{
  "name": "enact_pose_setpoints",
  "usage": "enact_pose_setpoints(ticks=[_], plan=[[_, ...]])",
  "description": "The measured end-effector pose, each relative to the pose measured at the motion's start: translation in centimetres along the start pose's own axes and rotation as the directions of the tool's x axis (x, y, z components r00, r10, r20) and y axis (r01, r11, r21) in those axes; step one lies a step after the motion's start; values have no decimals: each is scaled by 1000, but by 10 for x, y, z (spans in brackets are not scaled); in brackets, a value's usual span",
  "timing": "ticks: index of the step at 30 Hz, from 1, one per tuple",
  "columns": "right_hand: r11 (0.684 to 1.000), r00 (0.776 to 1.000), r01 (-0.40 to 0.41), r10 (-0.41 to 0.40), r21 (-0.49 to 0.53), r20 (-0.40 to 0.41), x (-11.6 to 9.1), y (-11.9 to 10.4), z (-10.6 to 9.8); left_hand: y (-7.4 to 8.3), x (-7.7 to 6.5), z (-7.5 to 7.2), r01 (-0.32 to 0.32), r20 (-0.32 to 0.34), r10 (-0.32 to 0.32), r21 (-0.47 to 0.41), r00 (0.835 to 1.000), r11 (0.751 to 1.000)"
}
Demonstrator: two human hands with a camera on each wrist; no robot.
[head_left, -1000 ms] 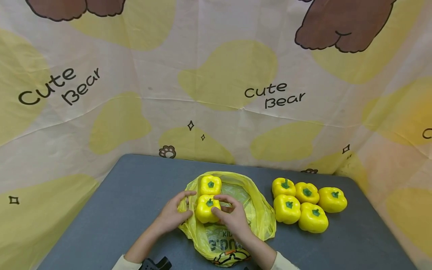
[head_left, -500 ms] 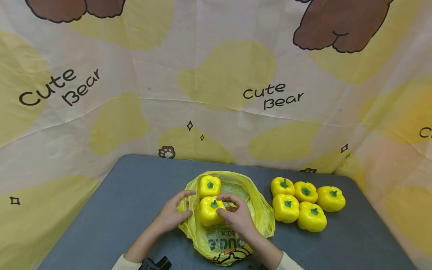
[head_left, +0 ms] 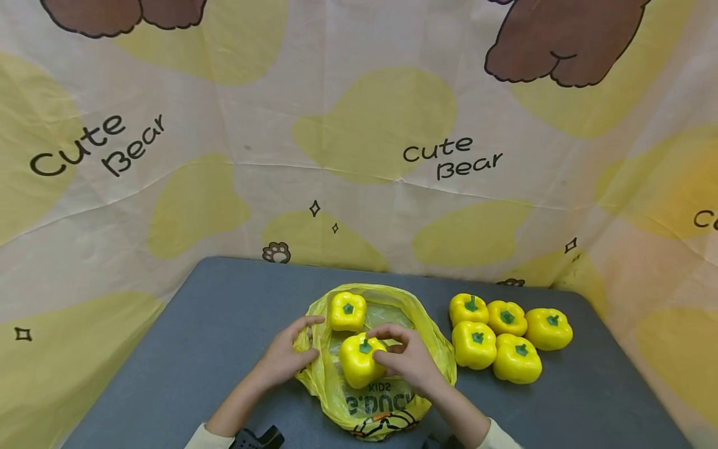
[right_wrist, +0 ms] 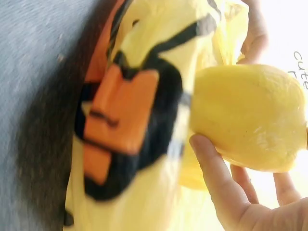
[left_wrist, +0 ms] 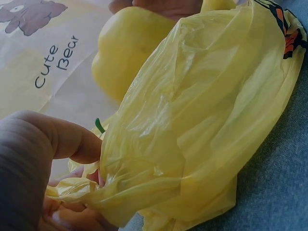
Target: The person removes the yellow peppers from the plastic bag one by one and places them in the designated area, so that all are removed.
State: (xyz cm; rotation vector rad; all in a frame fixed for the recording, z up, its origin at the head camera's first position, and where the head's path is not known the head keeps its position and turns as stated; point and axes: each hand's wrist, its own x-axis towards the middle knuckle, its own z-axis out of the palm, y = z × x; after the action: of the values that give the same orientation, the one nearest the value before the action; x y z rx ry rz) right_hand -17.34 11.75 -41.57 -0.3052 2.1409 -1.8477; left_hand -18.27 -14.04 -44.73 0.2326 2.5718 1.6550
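A yellow plastic bag (head_left: 432,330) lies with its mouth wide on the table, printed with lettering and an orange and black figure. My left hand (head_left: 287,354) grips the bag's left rim, pinching the film between thumb and fingers, as the left wrist view also shows. In my right hand (head_left: 408,357) is a yellow bell pepper (head_left: 359,365) with a green stem, held by thumb and fingers over the bag's mouth. The right wrist view shows that same pepper (right_wrist: 250,115) raised beside the bag's rim. Another yellow bell pepper (head_left: 347,313) sits inside the bag at the back left.
Several more yellow bell peppers (head_left: 474,346) stand grouped on the grey table (head_left: 235,293), right of the bag. A printed cloth (head_left: 359,125) hangs behind the table and along its sides.
My right hand has carried its pepper to the right and nearer to me, away from the other pepper in the bag. The left hand has stayed at the rim.
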Motion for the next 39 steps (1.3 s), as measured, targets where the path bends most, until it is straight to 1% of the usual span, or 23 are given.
enact_pose_setpoints(ticks=[6, 9, 13, 16, 18, 21, 25, 28, 32, 36, 39], plan=[[999, 1000, 9, -8, -44, 20, -7, -2, -13, -1, 1, 0, -5, -6, 5, 16, 1000, 1000], [997, 999, 18, -16, -73, 28, -10, -3, -21, -1, 1, 1, -1, -4, 1, 11, 1000, 1000], [996, 999, 34, -31, -85, 34, -15, -5, -32, 0, 1, 1, 6, 15, -6, -6, 1000, 1000], [993, 998, 57, -55, -99, 20, -18, -6, -40, 0, 0, 0, 9, 36, -9, -16, 999, 1000], [991, 997, 73, -73, -115, 1, -21, -8, -45, 0, 0, 0, 15, 43, -13, -25, 999, 1000], [987, 996, 86, -90, -133, -27, -24, -11, -54, 1, 1, 0, 14, 34, -13, -31, 999, 999], [983, 991, 98, -111, -154, -79, -29, -16, -65, -1, 2, 2, 8, 14, -8, -18, 1000, 1000], [978, 981, 112, -137, -179, -139, -34, -21, -72, -2, 3, 2, 3, 18, -3, -11, 1000, 1000], [967, 962, 139, -183, -215, -203, -42, -26, -83, -3, 3, 2, -1, 34, 1, -6, 999, 1000], [958, 945, 157, -216, -239, -244, -52, -28, -95, -3, 2, 2, -6, 34, 6, -1, 999, 1000], [958, 936, 151, -218, -243, -277, -59, -30, -105, -2, 2, 2, -6, 32, 6, -4, 999, 1000]])
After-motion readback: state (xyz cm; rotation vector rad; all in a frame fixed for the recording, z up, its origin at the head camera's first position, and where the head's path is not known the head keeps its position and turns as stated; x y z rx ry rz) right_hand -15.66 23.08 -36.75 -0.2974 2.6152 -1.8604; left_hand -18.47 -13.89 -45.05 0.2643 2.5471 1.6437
